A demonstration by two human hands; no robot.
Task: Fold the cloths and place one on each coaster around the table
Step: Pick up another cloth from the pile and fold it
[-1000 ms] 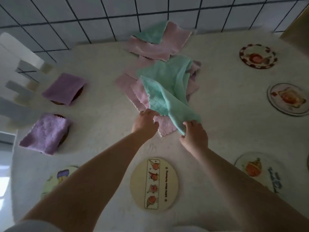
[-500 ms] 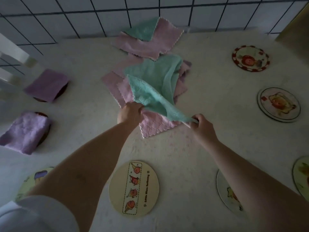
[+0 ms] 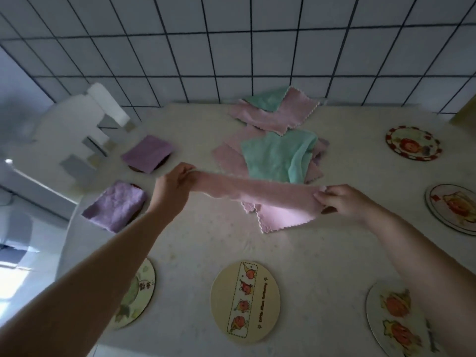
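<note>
A pink cloth (image 3: 257,193) hangs stretched above the table, my left hand (image 3: 172,186) pinching its left end and my right hand (image 3: 334,200) its right end. Behind it lies a loose pile with a green cloth (image 3: 275,154) on top of pink ones, and a further pink cloth (image 3: 278,114) near the wall. Two folded purple cloths (image 3: 146,153) (image 3: 116,206) each rest on a coaster at the left. Bare coasters lie at the near edge: a cream one (image 3: 244,302), one at the left (image 3: 139,289) and one at the right (image 3: 394,315).
Two more bare coasters (image 3: 412,143) (image 3: 453,207) sit along the right side of the white table (image 3: 334,253). A white chair (image 3: 77,140) stands at the left edge. A tiled wall (image 3: 231,47) rises behind the table.
The green cloth that both hands held has been let go and lies on the pile. Both hands now hold a pink cloth lifted from the pile and spread apart. The camera has tilted up.
</note>
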